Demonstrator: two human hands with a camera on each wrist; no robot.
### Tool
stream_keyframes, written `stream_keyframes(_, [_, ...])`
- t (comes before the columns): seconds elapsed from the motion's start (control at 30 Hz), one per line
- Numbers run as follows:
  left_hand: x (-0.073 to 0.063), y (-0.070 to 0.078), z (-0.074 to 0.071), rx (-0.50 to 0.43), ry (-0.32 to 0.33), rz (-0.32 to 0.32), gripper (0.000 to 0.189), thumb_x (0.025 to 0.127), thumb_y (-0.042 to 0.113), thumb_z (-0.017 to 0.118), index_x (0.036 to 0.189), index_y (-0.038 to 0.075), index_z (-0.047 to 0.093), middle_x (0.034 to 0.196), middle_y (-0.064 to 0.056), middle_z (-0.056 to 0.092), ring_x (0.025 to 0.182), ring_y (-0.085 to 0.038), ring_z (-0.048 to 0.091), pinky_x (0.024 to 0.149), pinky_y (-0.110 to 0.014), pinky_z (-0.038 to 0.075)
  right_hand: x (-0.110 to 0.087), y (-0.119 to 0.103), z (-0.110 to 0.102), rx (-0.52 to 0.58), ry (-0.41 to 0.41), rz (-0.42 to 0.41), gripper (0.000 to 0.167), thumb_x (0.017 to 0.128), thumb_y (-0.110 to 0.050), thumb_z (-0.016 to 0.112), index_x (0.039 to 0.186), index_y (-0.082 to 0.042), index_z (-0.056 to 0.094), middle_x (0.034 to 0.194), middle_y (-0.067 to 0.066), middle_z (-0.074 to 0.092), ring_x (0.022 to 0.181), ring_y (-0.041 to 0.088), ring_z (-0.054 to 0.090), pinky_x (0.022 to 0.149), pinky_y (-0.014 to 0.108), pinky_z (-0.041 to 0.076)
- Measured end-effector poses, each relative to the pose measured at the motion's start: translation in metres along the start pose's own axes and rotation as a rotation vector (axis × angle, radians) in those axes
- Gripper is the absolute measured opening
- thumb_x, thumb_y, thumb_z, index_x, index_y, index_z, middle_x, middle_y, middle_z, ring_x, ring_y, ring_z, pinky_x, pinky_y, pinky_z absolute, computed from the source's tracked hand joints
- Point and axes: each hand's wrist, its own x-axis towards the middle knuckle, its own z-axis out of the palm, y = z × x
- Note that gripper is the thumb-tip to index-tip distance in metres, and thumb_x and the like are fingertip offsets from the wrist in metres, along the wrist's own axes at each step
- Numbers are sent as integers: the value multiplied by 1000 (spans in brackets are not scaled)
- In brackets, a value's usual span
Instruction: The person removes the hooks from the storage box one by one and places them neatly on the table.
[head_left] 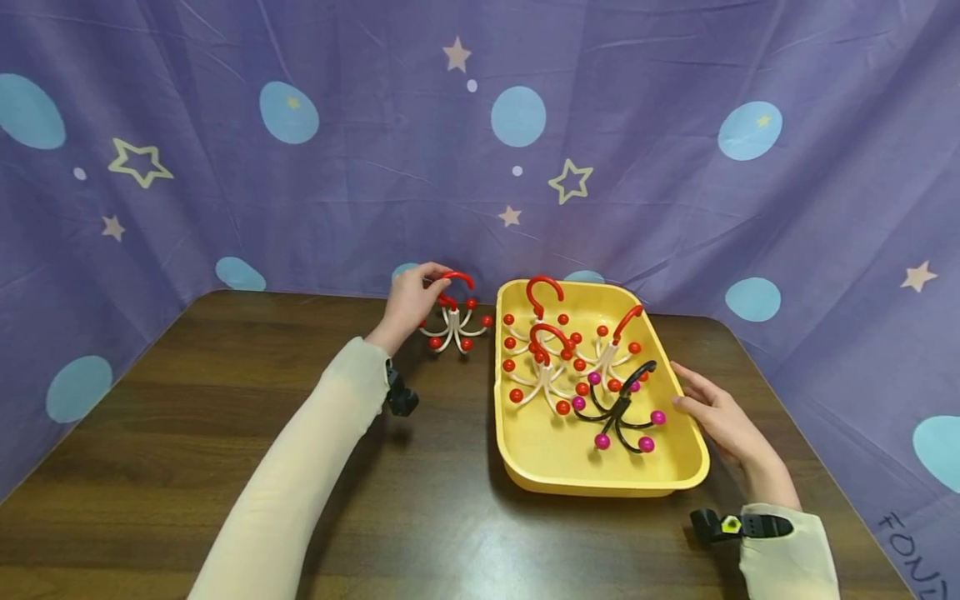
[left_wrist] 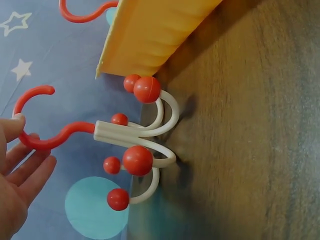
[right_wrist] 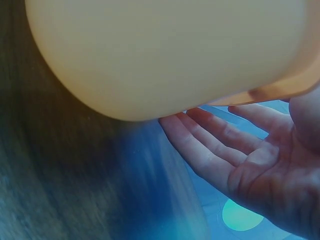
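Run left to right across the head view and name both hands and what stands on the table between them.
Left hand → white hanger with red hook and red balls → yellow tray → right hand.

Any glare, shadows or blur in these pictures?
Head view: soft glare on the table in front of the yellow tray; left wrist view: dark shadows beside the red-and-white hook; right wrist view: bluish cast, wood grain smeared.
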Motion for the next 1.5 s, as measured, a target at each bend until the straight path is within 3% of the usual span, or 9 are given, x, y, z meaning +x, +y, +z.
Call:
stream_keyframes(0.17, [-2,10,-6,9,13,56,25,86,19,63,109,10,66,102,-8,64,95,-23,59,83,-33,47,-1,-1,0,-6,2,5,62,94,-10,45,146,-3,11,131,39,33,91,10,61,73,36,54])
stream_keyframes(0.33, [-6,23,-12,45,-6,73,27,87,22,61,113,12,64,106,-7,61,96,-25,55,83,-37,42,-1,0,1,-7,3,3,62,94,-11,45,145,-3,13,130,39,34,89,9,61,72,35,54])
stream_keyframes(0.6, [-18,40,-11,-25,-62,83,27,88,22,61,113,13,64,114,-5,58,93,-20,58,78,-35,46,0,1,3,-33,12,14,62,93,-12,46,145,-2,14,130,39,35,90,10,61,74,36,53])
stream_keyframes(0.8, [-27,53,-5,-42,-97,120,26,87,23,62,111,15,64,113,-4,60,105,-23,55,89,-38,44,0,0,2,-42,11,20,62,93,-12,46,145,-3,14,131,38,35,93,14,61,74,36,53])
stream_keyframes(1.13, [-41,71,12,-80,-160,174,24,85,18,64,108,10,65,103,-4,63,88,-15,63,77,-30,51,-1,0,2,-29,13,25,63,93,-12,47,145,-4,13,131,39,34,91,12,61,73,37,54])
stream_keyframes(1.5, [-57,85,37,-98,-253,191,27,86,20,64,111,12,64,108,-2,63,91,-14,63,74,-22,51,-2,-2,2,-16,8,20,63,94,-13,46,146,-4,13,131,39,33,90,10,60,73,35,53])
